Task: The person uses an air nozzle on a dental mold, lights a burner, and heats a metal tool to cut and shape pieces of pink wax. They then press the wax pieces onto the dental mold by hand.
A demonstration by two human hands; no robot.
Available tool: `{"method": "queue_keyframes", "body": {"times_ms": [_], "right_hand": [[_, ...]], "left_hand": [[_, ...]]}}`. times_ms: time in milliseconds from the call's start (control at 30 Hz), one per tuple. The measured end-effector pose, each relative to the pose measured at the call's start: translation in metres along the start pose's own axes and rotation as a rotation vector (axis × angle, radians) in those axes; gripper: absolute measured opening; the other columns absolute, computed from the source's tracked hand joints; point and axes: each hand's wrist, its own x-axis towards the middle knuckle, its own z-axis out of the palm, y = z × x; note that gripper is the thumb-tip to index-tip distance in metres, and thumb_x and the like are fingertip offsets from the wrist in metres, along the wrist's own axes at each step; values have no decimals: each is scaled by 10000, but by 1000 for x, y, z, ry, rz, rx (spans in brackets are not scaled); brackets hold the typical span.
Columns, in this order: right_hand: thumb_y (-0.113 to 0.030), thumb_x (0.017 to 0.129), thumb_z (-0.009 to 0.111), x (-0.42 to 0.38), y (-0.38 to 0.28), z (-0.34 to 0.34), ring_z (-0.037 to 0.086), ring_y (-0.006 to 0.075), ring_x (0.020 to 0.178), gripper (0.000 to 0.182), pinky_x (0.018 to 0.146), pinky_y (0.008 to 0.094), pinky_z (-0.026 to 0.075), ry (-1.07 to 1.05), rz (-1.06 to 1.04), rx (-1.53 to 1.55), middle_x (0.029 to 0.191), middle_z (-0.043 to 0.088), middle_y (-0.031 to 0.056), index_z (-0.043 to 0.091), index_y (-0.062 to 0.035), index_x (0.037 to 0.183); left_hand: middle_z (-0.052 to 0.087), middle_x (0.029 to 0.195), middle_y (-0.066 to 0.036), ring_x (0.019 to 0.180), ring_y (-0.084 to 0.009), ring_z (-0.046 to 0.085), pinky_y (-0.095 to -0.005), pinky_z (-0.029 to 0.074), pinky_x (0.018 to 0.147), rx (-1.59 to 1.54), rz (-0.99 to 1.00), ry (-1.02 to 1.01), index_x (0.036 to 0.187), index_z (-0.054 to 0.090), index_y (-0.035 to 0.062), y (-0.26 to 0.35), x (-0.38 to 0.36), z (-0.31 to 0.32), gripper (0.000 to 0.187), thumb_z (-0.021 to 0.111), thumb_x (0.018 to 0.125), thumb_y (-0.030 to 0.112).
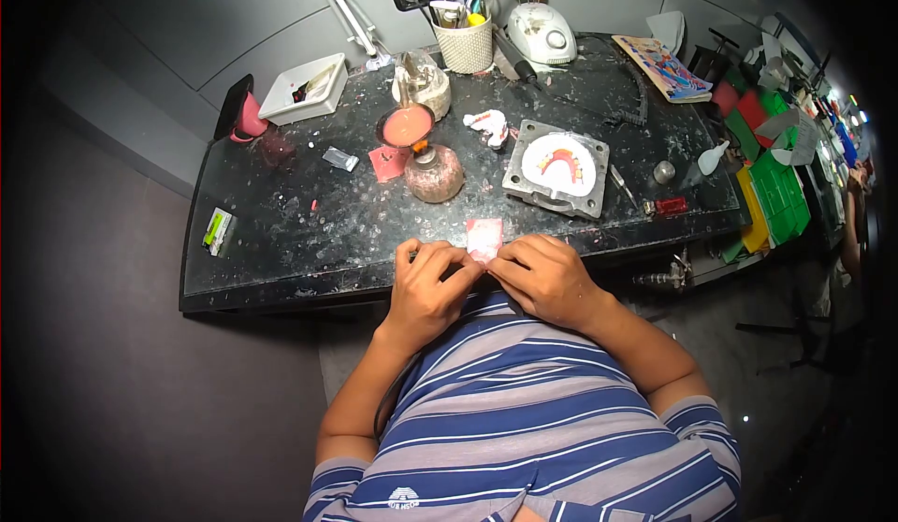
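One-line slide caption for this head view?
Both hands, left and right, pinch a small pink wax sheet at the dark speckled workbench's edge, before a grey metal denture flask.

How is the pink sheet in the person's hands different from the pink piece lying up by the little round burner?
The pink sheet is pinched between the left hand and right hand at the table's near edge; the pink piece lies loose and untouched, farther back beside the round burner. The held sheet looks paler, with whitish patches; the lying piece is a deeper pink. Both are small, flat and roughly square.
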Motion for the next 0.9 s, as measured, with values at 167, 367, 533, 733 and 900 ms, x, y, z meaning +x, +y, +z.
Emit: {"method": "queue_keyframes", "body": {"times_ms": [167,367,533,733,900], "right_hand": [[-109,879,771,5,-3,-3,679,258,894,206,805,391,552,-9,1,-33,955,664,61,725,-70,1076],[-101,873,763,1,0,-4,686,258,871,205,765,375,556,38,-18,-28,962,670,67,717,-61,1068],[-102,871,744,-3,2,-3,695,260,898,230,776,380,558,26,-31,-58,996,686,72,707,-54,1092],[-102,878,710,-3,8,-1,697,275,929,237,811,397,559,24,-65,-91,1040,697,94,705,-48,1108],[-103,873,714,-7,9,-1,702,278,942,233,817,392,561,53,-64,-71,1057,706,102,705,-32,1095]], "left_hand": [[685,977,-3,938,-215,650,-423,369,881,-26,-29,-21,1002,749,126,2,1,-1,184,833,843,88],[672,992,-15,949,-226,647,-444,359,889,-14,-30,-49,1032,724,122,1,1,-1,201,823,858,116],[662,989,-18,943,-223,641,-458,341,899,12,-41,-58,1038,720,123,5,5,-2,220,829,846,130],[649,979,-18,938,-216,633,-463,333,899,30,-36,-86,1036,727,128,7,7,1,199,815,858,128],[649,978,-14,939,-213,633,-462,332,900,26,-58,-71,1030,731,129,6,6,2,178,811,872,136]]}}
